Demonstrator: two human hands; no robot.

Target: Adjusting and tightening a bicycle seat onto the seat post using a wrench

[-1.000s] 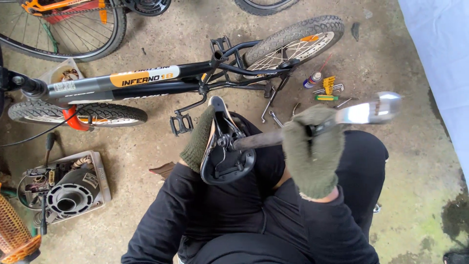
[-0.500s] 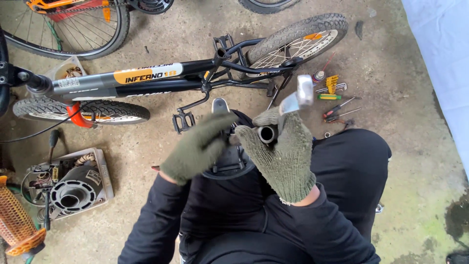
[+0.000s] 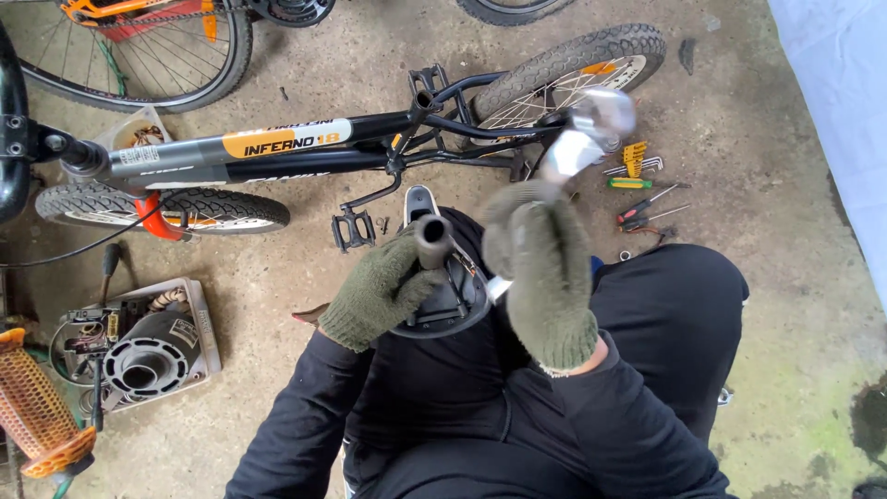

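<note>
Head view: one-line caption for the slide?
Gloved left hand steadies a bicycle saddle by its post on the lap; right hand raises a blurred metal wrench, small bicycle lying beyond.

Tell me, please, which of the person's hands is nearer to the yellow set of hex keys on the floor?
The right. The right hand, holding a metal tool, is raised on the side where the hex keys lie, just below and left of them. The left hand grips the seat post, farther left.

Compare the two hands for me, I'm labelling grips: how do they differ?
The left hand wraps the black seat post and shows sharp; the right hand grips a silver wrench and is blurred. The left hand sits low by the saddle; the right hand is raised above it. Both wear green knit gloves.
</note>
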